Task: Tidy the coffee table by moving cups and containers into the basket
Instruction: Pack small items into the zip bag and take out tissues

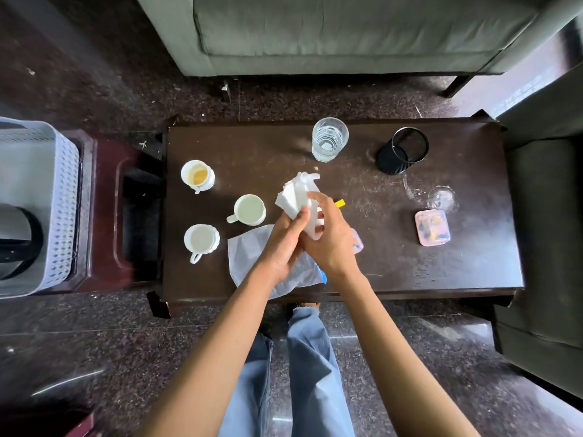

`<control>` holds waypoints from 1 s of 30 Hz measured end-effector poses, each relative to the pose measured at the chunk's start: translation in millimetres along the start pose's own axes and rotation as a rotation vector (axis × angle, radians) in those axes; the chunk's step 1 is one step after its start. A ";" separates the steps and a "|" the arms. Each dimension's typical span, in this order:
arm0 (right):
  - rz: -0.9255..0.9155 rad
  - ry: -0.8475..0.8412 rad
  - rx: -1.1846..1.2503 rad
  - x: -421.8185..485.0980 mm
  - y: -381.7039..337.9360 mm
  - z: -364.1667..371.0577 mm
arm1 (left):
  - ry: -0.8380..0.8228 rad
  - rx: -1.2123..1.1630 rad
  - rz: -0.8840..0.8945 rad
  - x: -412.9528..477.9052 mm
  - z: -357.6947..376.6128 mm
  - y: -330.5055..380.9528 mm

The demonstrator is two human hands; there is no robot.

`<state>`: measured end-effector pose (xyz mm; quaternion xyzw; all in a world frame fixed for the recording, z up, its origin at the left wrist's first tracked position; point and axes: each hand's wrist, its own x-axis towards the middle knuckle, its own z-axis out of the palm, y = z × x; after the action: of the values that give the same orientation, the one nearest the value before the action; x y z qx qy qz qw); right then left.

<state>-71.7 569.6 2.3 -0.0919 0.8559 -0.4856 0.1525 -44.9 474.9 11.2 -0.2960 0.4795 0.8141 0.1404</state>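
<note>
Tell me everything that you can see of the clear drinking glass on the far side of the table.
The glass is a clear tumbler with ribbed or faceted walls, and its material looks like real glass. It stands upright near the far edge of the dark table, to the left of the black mesh cup and apart from it. I cannot tell whether it holds water. Only the table touches it.

No text, brand or no. I can read anywhere w/ my hands here. Pink box [432,228] lid has colored print, too blurry to make out.
</note>
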 end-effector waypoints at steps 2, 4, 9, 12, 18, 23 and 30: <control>0.023 -0.070 0.072 1.6 -1.0 -7.7 | 0.008 -0.027 -0.013 1.9 -6.7 -0.2; 0.077 -0.119 0.156 3.7 -0.5 -16.6 | 0.000 -0.066 -0.030 4.0 -12.0 0.5; 0.103 -0.034 0.207 11.4 -4.9 -25.6 | 0.030 -0.065 -0.073 11.0 -13.1 8.0; 0.123 0.016 0.186 19.1 -7.0 -23.4 | 0.024 -0.018 -0.091 17.6 -9.4 13.5; 0.172 0.164 0.295 35.3 1.8 -35.9 | 0.131 0.000 -0.086 33.2 -9.0 26.2; 0.201 0.148 0.355 53.9 20.2 -60.8 | 0.223 0.015 -0.093 44.9 -14.1 38.5; 0.188 0.160 0.214 71.4 26.1 -77.5 | 0.194 0.098 -0.060 61.9 -7.4 51.3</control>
<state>-165.9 623.4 4.9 0.0445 0.8135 -0.5634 0.1374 -117.3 439.4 6.1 -0.3805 0.5209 0.7526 0.1319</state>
